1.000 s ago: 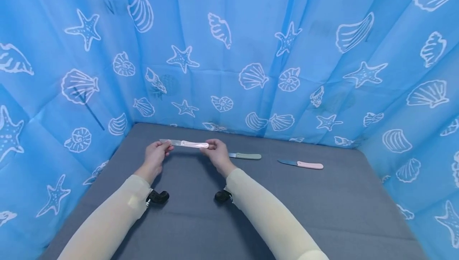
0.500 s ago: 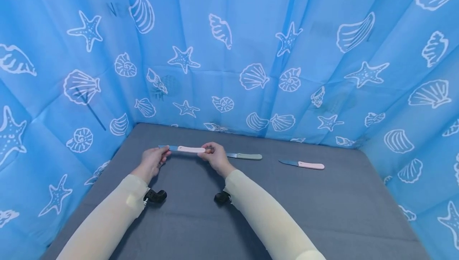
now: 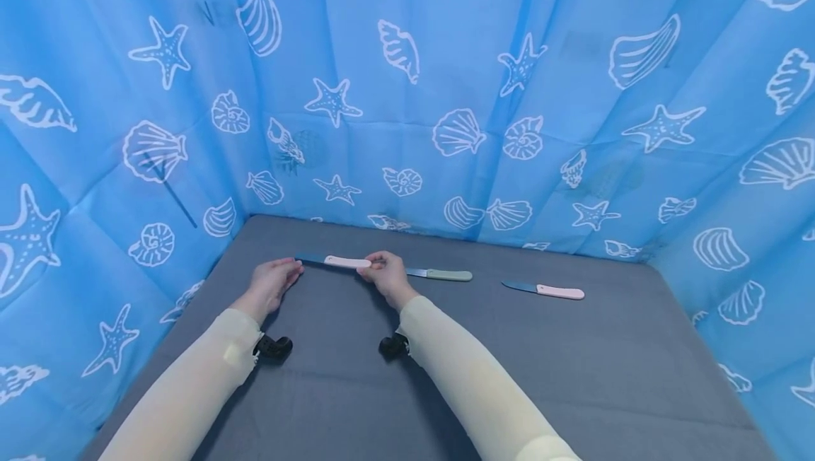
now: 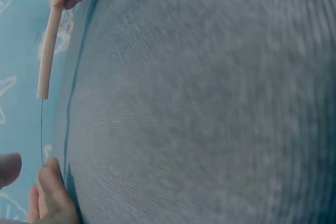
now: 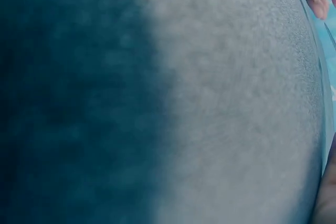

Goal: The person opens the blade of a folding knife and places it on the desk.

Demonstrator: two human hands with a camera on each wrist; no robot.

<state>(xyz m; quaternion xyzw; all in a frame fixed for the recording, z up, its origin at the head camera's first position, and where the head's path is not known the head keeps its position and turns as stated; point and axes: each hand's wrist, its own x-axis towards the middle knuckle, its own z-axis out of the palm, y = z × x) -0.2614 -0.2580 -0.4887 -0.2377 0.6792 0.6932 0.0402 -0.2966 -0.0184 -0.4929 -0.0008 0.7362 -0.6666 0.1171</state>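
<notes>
My right hand [image 3: 390, 278] pinches the end of a pink-handled knife [image 3: 347, 262] and holds it raised over the grey table. Its dark blade [image 3: 310, 258] points left toward my left hand [image 3: 270, 286]. In the left wrist view, the left thumb [image 4: 9, 169] and fingers [image 4: 52, 184] stand apart around the blade tip; whether they touch it I cannot tell. Just right of my right hand lies a green-handled knife [image 3: 448, 275], its blade partly hidden by that hand. Farther right is another pink-handled knife [image 3: 560, 292]. The right wrist view catches only a sliver of blade [image 5: 329, 35].
A grey cloth covers the table [image 3: 509, 362]. Blue curtains [image 3: 407, 150] with white shells and starfish rise behind it and on both sides. Black wrist mounts [image 3: 274, 348] stick out from under the pale sleeves [image 3: 191, 390].
The left fingers have come off the blade they held and now stand at its tip. The held knife has turned, so its bright glint is gone. The head view has shifted slightly.
</notes>
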